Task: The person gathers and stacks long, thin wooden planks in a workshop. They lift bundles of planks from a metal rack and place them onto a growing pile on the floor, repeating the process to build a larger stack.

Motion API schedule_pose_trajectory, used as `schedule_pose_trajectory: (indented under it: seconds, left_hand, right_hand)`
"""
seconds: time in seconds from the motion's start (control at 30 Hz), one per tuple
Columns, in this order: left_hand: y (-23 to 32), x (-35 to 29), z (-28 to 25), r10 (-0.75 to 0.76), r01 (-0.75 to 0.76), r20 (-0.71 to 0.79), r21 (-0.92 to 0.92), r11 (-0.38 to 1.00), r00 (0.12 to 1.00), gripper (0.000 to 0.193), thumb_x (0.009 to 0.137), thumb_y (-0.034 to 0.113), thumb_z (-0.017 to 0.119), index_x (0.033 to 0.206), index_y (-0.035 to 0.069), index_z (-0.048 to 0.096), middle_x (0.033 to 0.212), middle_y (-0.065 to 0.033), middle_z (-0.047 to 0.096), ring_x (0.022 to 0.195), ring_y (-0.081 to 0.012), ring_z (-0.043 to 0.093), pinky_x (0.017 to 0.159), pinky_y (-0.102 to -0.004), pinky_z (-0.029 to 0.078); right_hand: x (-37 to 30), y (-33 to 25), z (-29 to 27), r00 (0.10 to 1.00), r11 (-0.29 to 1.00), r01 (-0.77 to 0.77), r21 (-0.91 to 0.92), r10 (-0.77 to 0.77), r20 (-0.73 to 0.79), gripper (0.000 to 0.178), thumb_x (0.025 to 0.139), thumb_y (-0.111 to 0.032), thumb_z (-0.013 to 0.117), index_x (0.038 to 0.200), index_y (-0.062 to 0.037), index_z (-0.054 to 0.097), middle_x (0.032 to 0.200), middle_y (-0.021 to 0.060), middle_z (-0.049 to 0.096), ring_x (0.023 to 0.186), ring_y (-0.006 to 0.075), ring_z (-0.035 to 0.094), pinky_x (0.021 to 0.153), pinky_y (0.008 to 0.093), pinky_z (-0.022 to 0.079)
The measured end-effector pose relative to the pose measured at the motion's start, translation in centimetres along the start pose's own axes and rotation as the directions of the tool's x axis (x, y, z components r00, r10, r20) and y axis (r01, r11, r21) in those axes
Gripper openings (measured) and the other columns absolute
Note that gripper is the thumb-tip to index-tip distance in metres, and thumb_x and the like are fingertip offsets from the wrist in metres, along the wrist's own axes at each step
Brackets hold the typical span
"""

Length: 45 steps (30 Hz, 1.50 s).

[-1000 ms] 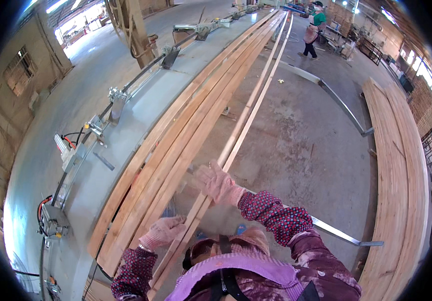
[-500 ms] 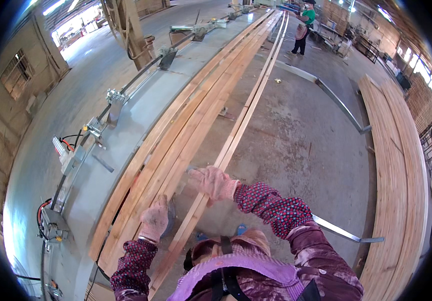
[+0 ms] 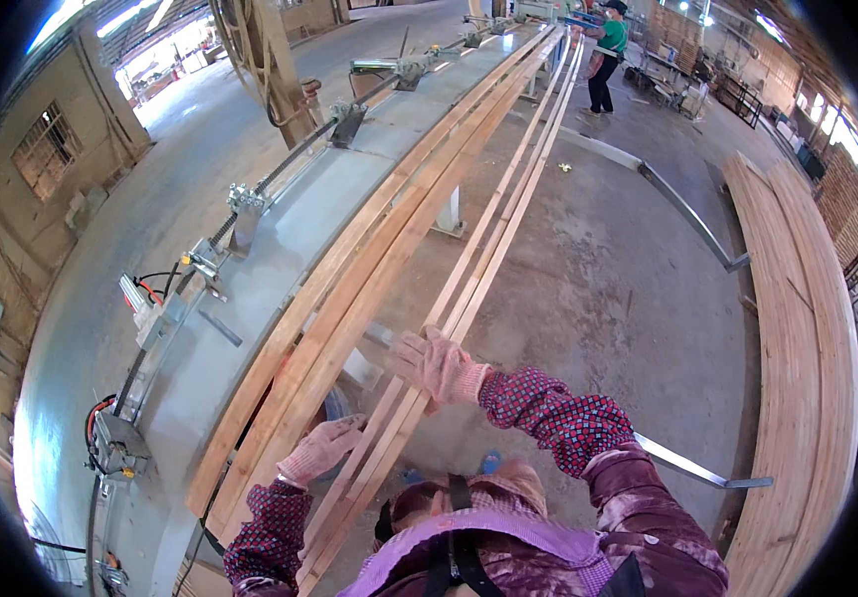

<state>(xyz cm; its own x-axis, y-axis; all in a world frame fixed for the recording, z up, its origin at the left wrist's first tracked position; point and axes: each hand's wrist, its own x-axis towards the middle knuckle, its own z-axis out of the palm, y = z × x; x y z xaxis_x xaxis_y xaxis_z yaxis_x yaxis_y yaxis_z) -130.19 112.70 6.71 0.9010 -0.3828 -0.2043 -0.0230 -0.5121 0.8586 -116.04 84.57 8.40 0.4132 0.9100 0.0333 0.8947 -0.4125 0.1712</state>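
Note:
Long narrow wooden strips (image 3: 493, 239) run from beside my body toward the far end, next to the metal table. My right hand (image 3: 439, 366), in a pink glove, is closed over them from above, its fingers across the strips. My left hand (image 3: 321, 450), gloved alike, is beside the leftmost strip, fingers stretched out and their tips at its edge. It appears to grip nothing. On the table's near edge, left of my hands, lie several long wooden boards (image 3: 349, 289). The undersides of the strips are hidden.
The grey metal table (image 3: 280, 269) carries clamps and hoses (image 3: 155, 313) along its far-left side. Stacked boards (image 3: 797, 368) lie at right, with bent metal bars (image 3: 682, 209) reaching toward them. A co-worker in green (image 3: 606, 55) stands at the table's far end.
A further strip has come away from the boards on the table and now lies beside those under my right hand. My left hand has moved right and down, off the boards.

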Motion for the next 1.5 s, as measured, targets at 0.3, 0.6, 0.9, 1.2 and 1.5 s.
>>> schedule_pose_trajectory:
  seconds: [0.3, 0.6, 0.9, 1.2, 1.5]
  left_hand:
    - [2.7, 2.9, -0.7, -0.013, 0.300, -0.324, 0.857, 0.420, 0.946, 0.065, 0.086, 0.035, 0.065, 0.141, 0.002, 0.051, 0.145, -0.0209, 0.051, 0.131, -0.0344, 0.052, 0.110, -0.0483, 0.040]
    - [2.0, 2.2, -1.9, -0.399, 0.441, -0.199, 0.522, 0.730, 0.895, 0.065, 0.086, 0.019, 0.059, 0.147, 0.004, 0.042, 0.133, -0.0253, 0.059, 0.121, -0.0372, 0.060, 0.104, -0.0441, 0.047]
    - [-1.3, 0.5, -1.9, -0.029, 0.031, -0.011, 0.406, 0.913, 1.000, 0.041, 0.095, 0.022, 0.058, 0.131, 0.003, 0.058, 0.114, -0.0138, 0.069, 0.107, -0.0293, 0.066, 0.094, -0.0328, 0.050]
    - [-7.6, 3.7, -5.5, -0.112, 0.500, -0.496, 0.789, 0.356, 0.861, 0.065, 0.092, 0.019, 0.057, 0.151, 0.005, 0.036, 0.158, -0.0149, 0.036, 0.142, -0.0365, 0.040, 0.110, -0.0458, 0.041]
    - [-0.9, 1.5, -1.7, -0.303, 0.259, 0.010, -0.543, 0.798, 0.953, 0.057, 0.102, 0.030, 0.056, 0.144, -0.007, 0.045, 0.134, -0.0116, 0.059, 0.124, -0.0168, 0.052, 0.108, -0.0300, 0.039]
  right_hand:
    - [1.6, 1.0, 0.0, 0.996, 0.997, 0.071, -0.002, -0.071, 0.057, 0.065, 0.052, -0.064, 0.079, 0.097, -0.0199, 0.063, 0.095, 0.0003, 0.059, 0.093, 0.0202, 0.058, 0.087, 0.0373, 0.041]
    - [1.4, 1.6, 1.9, 0.949, 0.995, 0.101, 0.002, -0.096, -0.300, 0.101, 0.054, -0.067, 0.079, 0.136, -0.0148, 0.054, 0.137, 0.0118, 0.055, 0.127, 0.0285, 0.050, 0.109, 0.0463, 0.034]
    - [2.6, 1.2, 0.2, 0.993, 0.973, 0.118, 0.196, -0.111, -0.050, 0.098, 0.057, -0.062, 0.076, 0.137, -0.0100, 0.053, 0.134, 0.0154, 0.053, 0.131, 0.0349, 0.046, 0.118, 0.0566, 0.021]
    - [3.6, 1.5, 1.3, 0.983, 0.982, 0.145, 0.122, -0.129, -0.127, 0.072, 0.061, -0.053, 0.075, 0.118, -0.0115, 0.060, 0.118, 0.0105, 0.057, 0.116, 0.0286, 0.051, 0.109, 0.0480, 0.032]
    - [2.9, 1.7, 2.1, 0.984, 0.985, 0.113, 0.131, -0.092, -0.151, 0.087, 0.073, -0.051, 0.068, 0.145, -0.0094, 0.042, 0.148, 0.0210, 0.044, 0.143, 0.0376, 0.035, 0.117, 0.0578, 0.024]
